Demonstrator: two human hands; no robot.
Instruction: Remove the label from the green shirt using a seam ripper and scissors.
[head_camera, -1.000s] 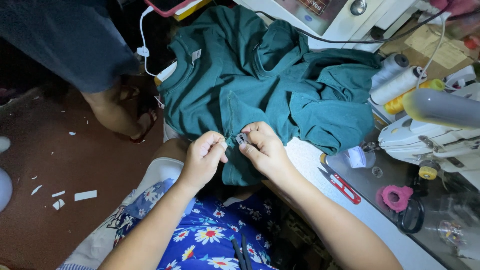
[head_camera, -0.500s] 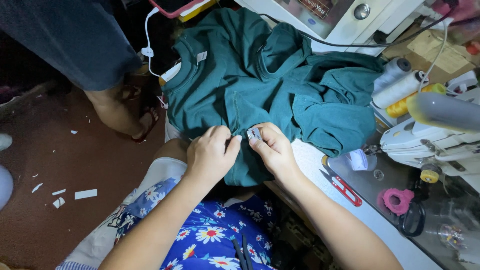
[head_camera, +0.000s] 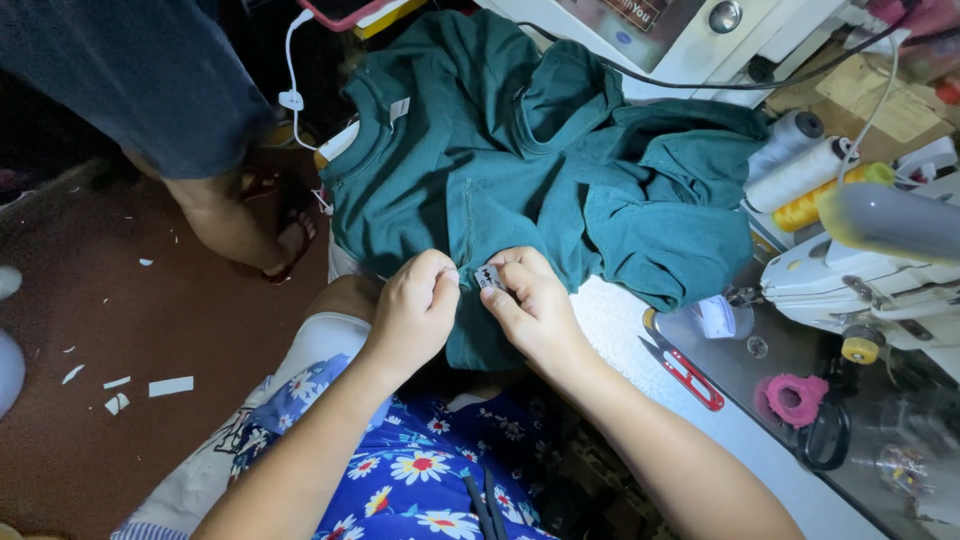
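A dark green shirt (head_camera: 520, 170) lies spread over the table edge and my lap. My left hand (head_camera: 415, 310) pinches the shirt's fabric at a seam near its lower edge. My right hand (head_camera: 530, 305) holds a small flat metal blade (head_camera: 489, 277) between thumb and fingers, right against the same seam. The two hands almost touch each other.
Red-handled thread snips (head_camera: 685, 370) and pink-handled scissors (head_camera: 800, 405) lie on the table at right. A white sewing machine (head_camera: 870, 280) and thread cones (head_camera: 800, 165) stand at the right edge. Another person's legs (head_camera: 215, 200) stand on the brown floor at left.
Both hands have shifted slightly along the seam and now sit closer together; the blade stays in my right hand against the fabric.
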